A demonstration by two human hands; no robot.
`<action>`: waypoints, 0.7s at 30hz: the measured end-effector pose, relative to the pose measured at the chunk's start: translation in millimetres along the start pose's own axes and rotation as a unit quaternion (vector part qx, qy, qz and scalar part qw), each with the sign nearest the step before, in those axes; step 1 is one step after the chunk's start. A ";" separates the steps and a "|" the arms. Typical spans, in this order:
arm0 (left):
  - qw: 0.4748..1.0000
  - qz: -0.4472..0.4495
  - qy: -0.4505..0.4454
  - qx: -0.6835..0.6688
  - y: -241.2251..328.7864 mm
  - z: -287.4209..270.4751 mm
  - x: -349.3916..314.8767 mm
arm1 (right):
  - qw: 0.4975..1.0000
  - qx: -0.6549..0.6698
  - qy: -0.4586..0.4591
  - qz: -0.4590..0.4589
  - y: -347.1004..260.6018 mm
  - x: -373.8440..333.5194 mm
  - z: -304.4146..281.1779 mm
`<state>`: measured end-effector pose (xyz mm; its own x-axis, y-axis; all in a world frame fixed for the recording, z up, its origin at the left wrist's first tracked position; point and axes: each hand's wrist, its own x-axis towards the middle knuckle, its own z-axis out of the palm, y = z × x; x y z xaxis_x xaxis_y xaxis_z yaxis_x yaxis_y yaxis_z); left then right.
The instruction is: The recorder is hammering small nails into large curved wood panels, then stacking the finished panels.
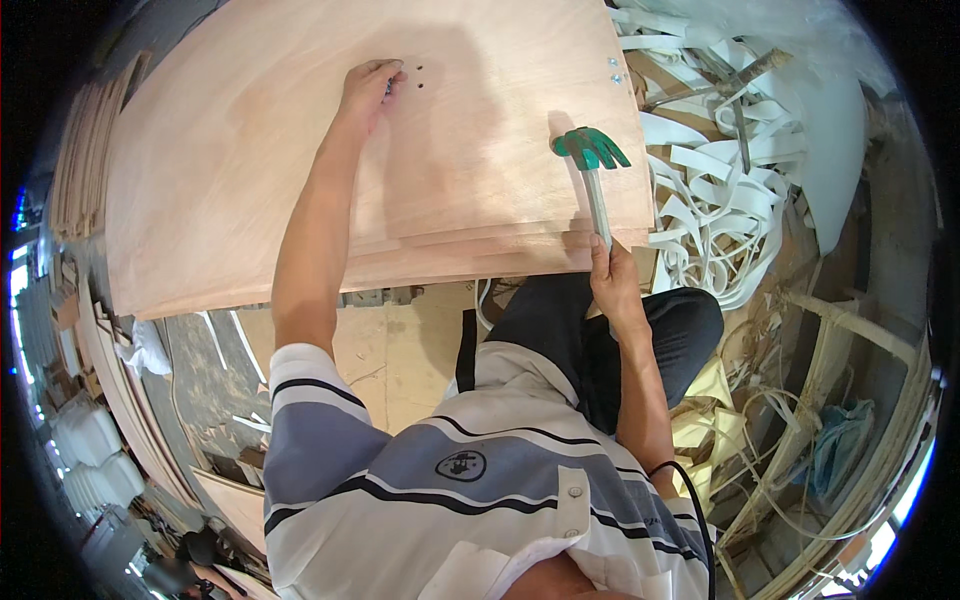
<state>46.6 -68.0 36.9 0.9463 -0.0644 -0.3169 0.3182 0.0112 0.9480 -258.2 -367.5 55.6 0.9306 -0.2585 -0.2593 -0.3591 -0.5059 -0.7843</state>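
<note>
On pale plywood sheets (240,160), left hand (376,82) pinches small metallic hardware (389,88) near round dark holes (420,86).
Right hand (617,283) grips green-headed claw hammer (592,150); likely placing, careful alignment needed next.

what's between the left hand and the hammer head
In the head view, two small dark spots, perhaps holes, near the left hand; beyond them, only bare, partly shadowed wooden sheet up to the hammer head.
</note>
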 end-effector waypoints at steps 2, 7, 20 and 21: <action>0.999 -0.003 -0.003 0.044 0.3 3.9 9.8 | 0.997 0.004 0.050 -0.062 7.8 0.6 5.3; 0.988 0.022 -0.027 0.149 4.1 16.4 24.9 | 0.998 0.018 0.047 -0.047 4.7 0.0 4.5; 0.969 -0.009 -0.021 0.246 7.6 15.1 30.1 | 0.999 0.031 0.005 0.004 10.4 2.5 1.6; 0.969 0.002 -0.019 0.246 6.9 15.4 29.9 | 0.999 0.032 0.005 0.006 9.5 2.5 0.8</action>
<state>76.2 -85.2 34.4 0.9416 -0.1032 -0.3204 0.2391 -0.4650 0.8524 -259.2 -372.3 47.0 0.9255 -0.2729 -0.2626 -0.3640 -0.4499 -0.8155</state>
